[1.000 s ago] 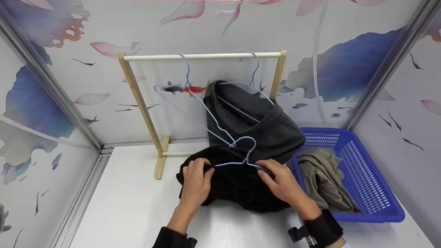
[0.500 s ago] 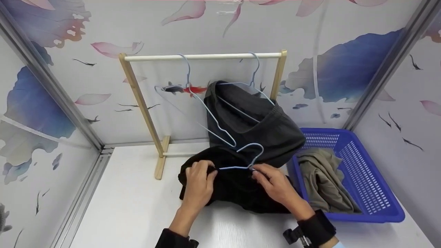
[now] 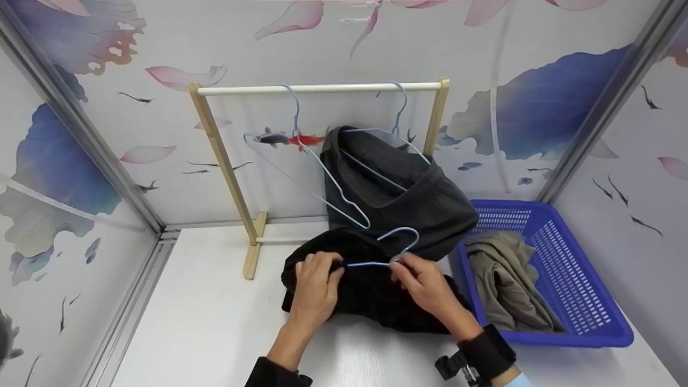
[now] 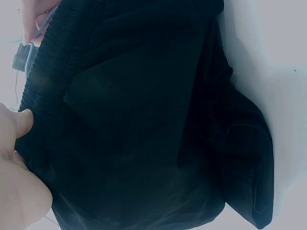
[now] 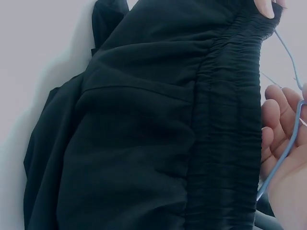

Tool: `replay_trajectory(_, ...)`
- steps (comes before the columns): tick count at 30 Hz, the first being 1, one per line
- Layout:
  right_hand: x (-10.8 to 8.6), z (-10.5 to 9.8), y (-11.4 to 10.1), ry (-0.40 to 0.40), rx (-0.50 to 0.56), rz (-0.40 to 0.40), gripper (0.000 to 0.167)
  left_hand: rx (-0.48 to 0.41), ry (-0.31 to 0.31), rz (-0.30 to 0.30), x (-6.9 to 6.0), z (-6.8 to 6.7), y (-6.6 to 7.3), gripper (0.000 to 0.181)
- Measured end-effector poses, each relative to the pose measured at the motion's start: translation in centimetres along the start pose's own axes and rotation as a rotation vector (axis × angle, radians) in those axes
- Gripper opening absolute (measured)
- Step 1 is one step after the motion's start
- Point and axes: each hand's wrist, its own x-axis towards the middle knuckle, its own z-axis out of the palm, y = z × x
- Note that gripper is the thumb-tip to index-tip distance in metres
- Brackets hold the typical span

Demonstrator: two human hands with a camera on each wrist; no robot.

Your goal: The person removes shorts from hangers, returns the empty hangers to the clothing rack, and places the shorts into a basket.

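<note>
A pair of black pants (image 3: 371,303) with a gathered elastic waistband (image 5: 223,115) lies bunched toward the front of the table. My left hand (image 3: 314,287) grips the waistband at its left side, thumb (image 4: 24,123) over the cloth. A light blue wire hanger (image 3: 368,264) runs from that spot to my right hand (image 3: 427,285), which pinches it just below the hook. The hook points up and left above the pants. In the right wrist view, the hanger wire crosses my palm and passes behind the waistband; its lower part is hidden by cloth.
Behind the pants stands a wooden rack with a white rod (image 3: 344,88). A bare blue hanger (image 3: 336,185) and dark grey pants (image 3: 398,215) on another hanger hang from it. At right, a blue basket (image 3: 580,279) holds an olive-brown garment (image 3: 510,290).
My right hand has slid left along the hanger from its right shoulder to the base of the hook. The hook has shifted right and lower. The left hand still grips the waistband.
</note>
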Motion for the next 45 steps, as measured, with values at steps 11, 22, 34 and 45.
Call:
replay_trajectory(11, 0.3, -0.3, -2.6, 0.004, 0.052, -0.044, 0.016, -0.007, 0.013, 0.031, -0.2, 0.0, -0.2, 0.013)
replay_trajectory(22, -0.1, -0.7, -1.4, 0.015, 0.079, -0.053, 0.018, -0.014, 0.027, 0.035, -0.4, -0.6, -1.1, 0.011)
replay_trajectory(34, -0.9, -1.3, 1.8, 0.004, 0.118, -0.068, 0.021, -0.038, 0.019, -0.013, -0.5, -1.3, -1.7, 0.013)
replay_trajectory(45, -0.9, -1.7, 1.4, -0.008, 0.152, -0.069, 0.022, -0.055, 0.003, -0.051, -0.5, -2.0, -2.2, 0.015)
